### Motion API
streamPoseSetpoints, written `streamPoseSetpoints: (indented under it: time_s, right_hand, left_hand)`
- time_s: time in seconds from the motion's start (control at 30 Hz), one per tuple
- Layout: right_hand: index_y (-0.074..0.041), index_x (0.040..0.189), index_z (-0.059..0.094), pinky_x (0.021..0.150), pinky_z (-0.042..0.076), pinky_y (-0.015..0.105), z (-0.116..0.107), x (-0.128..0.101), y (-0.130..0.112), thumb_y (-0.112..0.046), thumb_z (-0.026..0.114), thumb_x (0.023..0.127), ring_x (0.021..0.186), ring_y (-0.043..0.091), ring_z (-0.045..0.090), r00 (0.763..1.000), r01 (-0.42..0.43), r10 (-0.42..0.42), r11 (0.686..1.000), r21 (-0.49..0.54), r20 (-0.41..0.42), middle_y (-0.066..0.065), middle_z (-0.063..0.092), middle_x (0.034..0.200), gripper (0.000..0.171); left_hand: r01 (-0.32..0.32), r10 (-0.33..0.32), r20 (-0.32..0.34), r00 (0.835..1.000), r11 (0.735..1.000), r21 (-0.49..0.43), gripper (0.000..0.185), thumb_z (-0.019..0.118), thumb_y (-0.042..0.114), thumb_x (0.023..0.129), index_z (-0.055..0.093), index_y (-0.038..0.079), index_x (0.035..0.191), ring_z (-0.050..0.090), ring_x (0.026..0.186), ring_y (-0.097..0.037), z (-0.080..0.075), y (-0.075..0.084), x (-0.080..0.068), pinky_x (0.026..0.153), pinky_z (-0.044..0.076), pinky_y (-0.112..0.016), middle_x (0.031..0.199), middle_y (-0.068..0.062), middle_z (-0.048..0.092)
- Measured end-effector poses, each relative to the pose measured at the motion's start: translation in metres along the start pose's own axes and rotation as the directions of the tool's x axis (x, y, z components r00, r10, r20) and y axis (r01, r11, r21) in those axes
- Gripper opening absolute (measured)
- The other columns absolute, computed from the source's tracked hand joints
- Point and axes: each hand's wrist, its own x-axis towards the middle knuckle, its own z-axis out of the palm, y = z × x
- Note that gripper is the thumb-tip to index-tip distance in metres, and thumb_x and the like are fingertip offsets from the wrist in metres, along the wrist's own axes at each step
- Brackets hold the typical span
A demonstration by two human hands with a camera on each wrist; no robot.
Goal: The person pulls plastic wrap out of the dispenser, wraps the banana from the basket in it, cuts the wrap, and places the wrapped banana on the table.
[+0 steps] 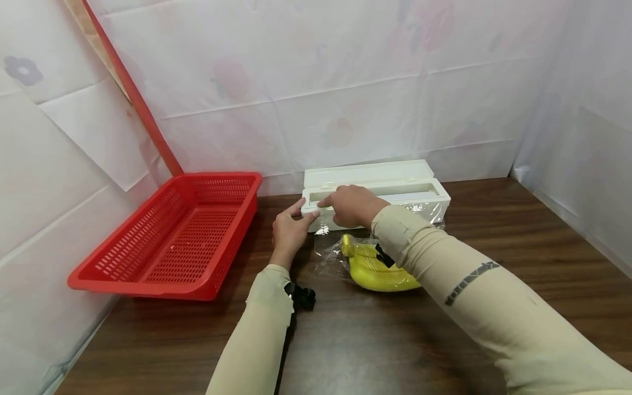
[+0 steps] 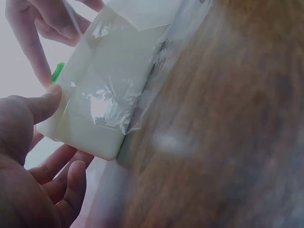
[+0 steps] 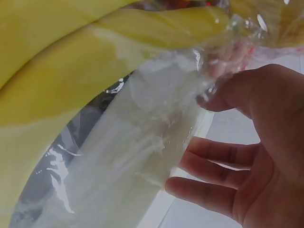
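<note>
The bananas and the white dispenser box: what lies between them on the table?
In the head view, clear plastic film spans from the white dispenser box down over the bananas; no other thing lies between them.

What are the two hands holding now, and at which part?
The left hand holds the white dispenser box at its left end. The right hand rests on the box's front edge, touching the plastic film; a firm grip cannot be told.

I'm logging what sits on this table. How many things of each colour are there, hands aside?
Red: 1, the basket
White: 1, the film dispenser box
Yellow: 1, the bunch of bananas
Clear: 1, the cling film under the bananas
Total: 4
</note>
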Motion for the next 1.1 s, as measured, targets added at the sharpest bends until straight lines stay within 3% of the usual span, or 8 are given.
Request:
streamPoseSetpoints:
  time_s: [0.2,0.87,1.1]
  right_hand:
    - [-0.016,0.140,0.061,0.083,0.051,0.038,0.000,0.001,0.001,-0.008,0.059,0.092,0.095,0.027,0.065,1.000,0.004,-0.003,0.999,0.045,-0.013,0.010,0.064,0.132,0.048]
    - [-0.005,0.123,0.071,0.097,0.050,0.039,0.000,-0.002,0.008,-0.003,0.061,0.092,0.114,0.029,0.063,0.997,0.020,-0.020,1.000,-0.001,-0.069,0.010,0.068,0.123,0.033]
    - [-0.005,0.126,0.069,0.099,0.049,0.041,-0.001,-0.007,0.010,-0.002,0.060,0.092,0.118,0.030,0.061,0.998,-0.009,0.010,0.999,0.034,-0.055,0.012,0.066,0.126,0.036]
  left_hand:
    - [0.009,-0.009,0.009,1.000,1.000,-0.025,0.055,0.081,0.045,0.082,0.066,0.036,0.134,0.061,0.110,-0.019,0.000,0.000,-0.001,0.084,0.045,-0.047,0.114,0.000,0.071]
    - [0.004,-0.004,-0.005,1.000,1.000,-0.012,0.055,0.081,0.045,0.081,0.065,0.038,0.134,0.062,0.107,-0.018,0.000,0.005,-0.003,0.081,0.046,-0.043,0.109,0.002,0.073]
    - [-0.017,0.017,-0.005,1.000,1.000,-0.025,0.057,0.082,0.044,0.082,0.065,0.034,0.135,0.062,0.107,-0.018,0.003,0.004,-0.002,0.079,0.046,-0.040,0.109,0.000,0.074]
